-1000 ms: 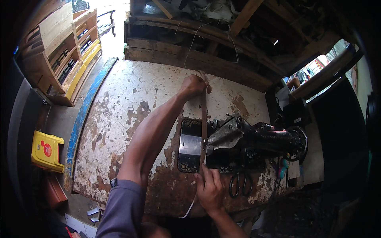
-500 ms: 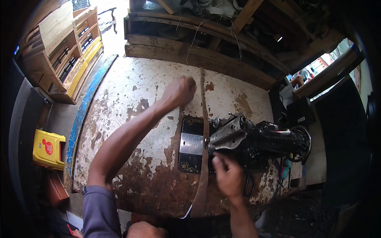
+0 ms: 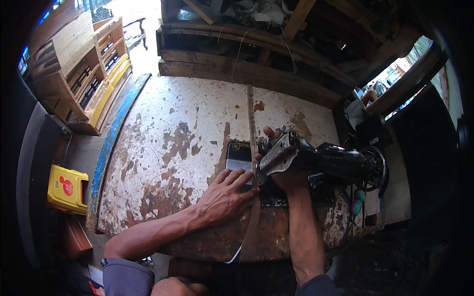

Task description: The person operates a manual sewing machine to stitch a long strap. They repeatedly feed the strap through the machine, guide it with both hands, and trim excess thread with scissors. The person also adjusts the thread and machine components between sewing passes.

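Note:
A long, narrow brown strip (image 3: 251,116) of cloth or similar material runs from the far side of the worktable, under the needle area of a black sewing machine (image 3: 321,159), to the near edge. My left hand (image 3: 224,195) lies palm down at the machine's bed, fingers stretched over the shiny plate (image 3: 240,166), thumb side touching the strip. My right hand (image 3: 289,181) reaches beneath the machine's arm. Two of its fingertips show beyond the machine's head, one close to the strip; the head hides the rest of the fingers, so their grip is unclear.
The worktable (image 3: 163,108) has peeling white paint and a blue left edge. Wooden shelving (image 3: 207,61) stands along its far side. Left of it are a wooden rack (image 3: 86,79) and a yellow bin (image 3: 68,187). A teal and pink object (image 3: 356,204) sits below the handwheel (image 3: 376,167).
My left hand has come down from the strip's far part onto the machine bed. My right hand has gone from in front of the needle to under and behind the machine's head.

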A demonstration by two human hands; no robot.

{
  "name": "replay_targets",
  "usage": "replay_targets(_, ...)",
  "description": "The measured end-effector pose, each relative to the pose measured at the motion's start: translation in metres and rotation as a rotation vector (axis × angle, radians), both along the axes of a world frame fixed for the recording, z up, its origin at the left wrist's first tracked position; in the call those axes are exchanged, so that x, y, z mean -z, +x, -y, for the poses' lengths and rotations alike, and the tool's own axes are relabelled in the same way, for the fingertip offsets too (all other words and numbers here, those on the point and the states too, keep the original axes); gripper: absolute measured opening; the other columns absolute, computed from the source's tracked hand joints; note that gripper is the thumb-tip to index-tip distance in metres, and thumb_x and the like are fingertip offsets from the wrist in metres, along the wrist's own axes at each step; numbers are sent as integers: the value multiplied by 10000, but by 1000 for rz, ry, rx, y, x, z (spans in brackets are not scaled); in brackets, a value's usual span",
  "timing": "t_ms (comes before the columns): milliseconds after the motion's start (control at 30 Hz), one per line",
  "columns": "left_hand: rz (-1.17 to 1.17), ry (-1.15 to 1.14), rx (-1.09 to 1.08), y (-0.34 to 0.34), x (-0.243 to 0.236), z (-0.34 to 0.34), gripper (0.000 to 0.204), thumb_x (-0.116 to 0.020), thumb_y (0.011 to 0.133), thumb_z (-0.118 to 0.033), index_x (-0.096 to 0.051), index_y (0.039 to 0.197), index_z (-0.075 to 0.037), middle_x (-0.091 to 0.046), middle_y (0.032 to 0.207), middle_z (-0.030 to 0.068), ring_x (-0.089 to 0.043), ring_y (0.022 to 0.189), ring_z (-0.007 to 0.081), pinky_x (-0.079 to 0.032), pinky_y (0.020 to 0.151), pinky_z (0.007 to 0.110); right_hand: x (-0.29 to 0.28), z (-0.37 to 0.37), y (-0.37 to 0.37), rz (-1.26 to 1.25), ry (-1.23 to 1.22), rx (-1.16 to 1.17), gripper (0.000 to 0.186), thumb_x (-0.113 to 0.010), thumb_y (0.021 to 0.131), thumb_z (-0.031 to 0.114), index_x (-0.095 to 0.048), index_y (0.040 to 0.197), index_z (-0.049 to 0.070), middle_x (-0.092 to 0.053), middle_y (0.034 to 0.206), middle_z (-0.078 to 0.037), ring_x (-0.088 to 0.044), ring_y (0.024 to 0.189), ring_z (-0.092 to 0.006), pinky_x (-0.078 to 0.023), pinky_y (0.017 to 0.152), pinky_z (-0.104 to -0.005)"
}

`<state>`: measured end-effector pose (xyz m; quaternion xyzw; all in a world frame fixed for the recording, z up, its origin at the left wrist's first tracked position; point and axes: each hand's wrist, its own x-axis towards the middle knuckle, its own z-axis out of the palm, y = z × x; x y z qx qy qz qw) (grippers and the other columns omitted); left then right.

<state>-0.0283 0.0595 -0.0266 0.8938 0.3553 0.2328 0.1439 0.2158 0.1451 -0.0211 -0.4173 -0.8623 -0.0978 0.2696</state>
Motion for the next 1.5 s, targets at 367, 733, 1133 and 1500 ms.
replay_targets(367,95,-142,297,1,-8,66,345,-725,982,-298,-760,1272,-115,-649,1471,153,-556,1438,346,-423,1215,508,-132,138,58,-710,-884,426,286,-681,1077,214,-776,1229,-9,-807,1055,-113,-715,915,-130,-570,814,-286)
replay_targets(733,-12,-15,-58,22,3,38,479,-656,1020,-251,-638,1449,-40,-573,1566,176,-489,1501,370,-342,1270,536,-190,100,132,-413,168,664,287,-641,1093,253,-788,1226,46,-792,1076,-127,-748,1018,-237,-570,917,-376)
replay_targets(1133,471,19,-281,25,-21,17,348,-726,978,-167,-637,1260,16,-680,1121,231,-669,1011,369,-542,902,488,-173,-14,224,-91,-379,927,468,-626,1027,472,-790,1216,76,-772,1198,-212,-706,1204,-411,-533,1015,-466)
replay_targets(1500,773,-736,-2,13,-49,-27,214,-689,1076,-273,-641,1032,-70,-666,803,16,-629,699,108,-496,589,282,-162,127,81,-570,94,475,172,-642,1063,136,-785,1121,57,-759,1099,-94,-687,1048,-235,-538,927,-381)
